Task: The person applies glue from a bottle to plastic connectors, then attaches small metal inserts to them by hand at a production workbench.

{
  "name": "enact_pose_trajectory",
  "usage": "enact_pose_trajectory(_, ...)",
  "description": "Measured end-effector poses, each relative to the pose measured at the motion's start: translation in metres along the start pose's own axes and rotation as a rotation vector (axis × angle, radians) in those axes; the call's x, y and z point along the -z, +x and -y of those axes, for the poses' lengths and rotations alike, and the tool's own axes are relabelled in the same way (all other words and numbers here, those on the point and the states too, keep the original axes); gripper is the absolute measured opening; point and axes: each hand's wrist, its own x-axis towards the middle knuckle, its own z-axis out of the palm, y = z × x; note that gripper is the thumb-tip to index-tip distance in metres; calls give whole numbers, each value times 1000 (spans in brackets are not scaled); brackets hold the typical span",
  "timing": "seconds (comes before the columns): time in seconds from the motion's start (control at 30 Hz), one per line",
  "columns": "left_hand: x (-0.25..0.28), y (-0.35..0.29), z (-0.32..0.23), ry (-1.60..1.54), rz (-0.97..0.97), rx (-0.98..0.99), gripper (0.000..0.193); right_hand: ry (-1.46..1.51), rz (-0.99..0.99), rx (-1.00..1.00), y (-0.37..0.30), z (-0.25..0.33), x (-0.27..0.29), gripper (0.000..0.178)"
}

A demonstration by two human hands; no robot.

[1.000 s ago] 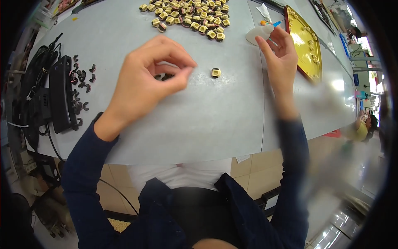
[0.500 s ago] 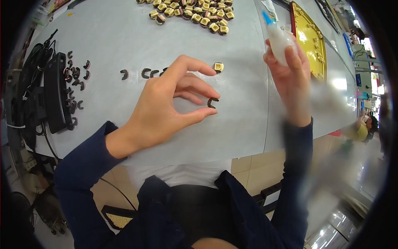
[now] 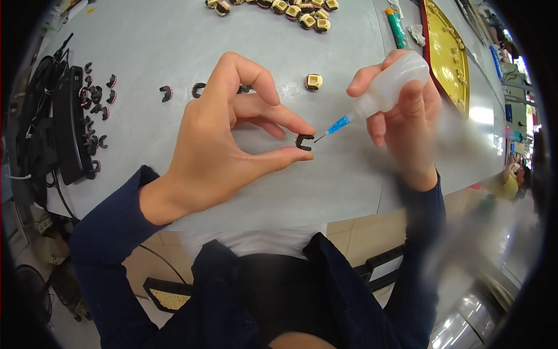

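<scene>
Between thumb and fingertip, my left hand (image 3: pixel 218 131) pinches a small dark horseshoe-shaped piece (image 3: pixel 304 142) just above the table, its gap turned right. My right hand (image 3: pixel 410 110) is wrapped round a translucent white squeeze bottle (image 3: pixel 401 78). The bottle is tilted down to the left, and its blue-based needle tip (image 3: pixel 338 124) ends beside the gap of the dark piece; whether it touches I cannot tell. Beyond the hands sits a single cream-coloured square part on a dark base (image 3: pixel 314 82). Partly behind my left hand lie more dark curved pieces (image 3: pixel 166 93).
A pile of cream-and-dark parts (image 3: pixel 293 10) lies at the far edge of view. At right stand a yellow tray (image 3: pixel 444 55) with small parts and a green tube (image 3: pixel 396 28). On the left, a black box-like device (image 3: pixel 72 125) with cables borders several dark pieces (image 3: pixel 93 96).
My right hand has swung the bottle from tip-up to tip-down and brought its needle to the dark piece. The view has shifted slightly; my left hand keeps its pinch.
</scene>
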Motion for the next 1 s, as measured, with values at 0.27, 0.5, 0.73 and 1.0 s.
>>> enact_pose_trajectory(0.27,0,0,1,-2,11,-17,60,-44,45,7,-2,0,-4,50)
enact_pose_trajectory(0.5,1,0,2,19,29,-51,61,-52,25,-25,-2,1,-6,53)
enact_pose_trajectory(0.73,2,-2,2,35,22,-55,62,-37,23,-43,-1,2,-7,55)
enact_pose_trajectory(1.0,1,-1,3,49,28,-56,63,-26,0,-58,-3,4,-7,58)
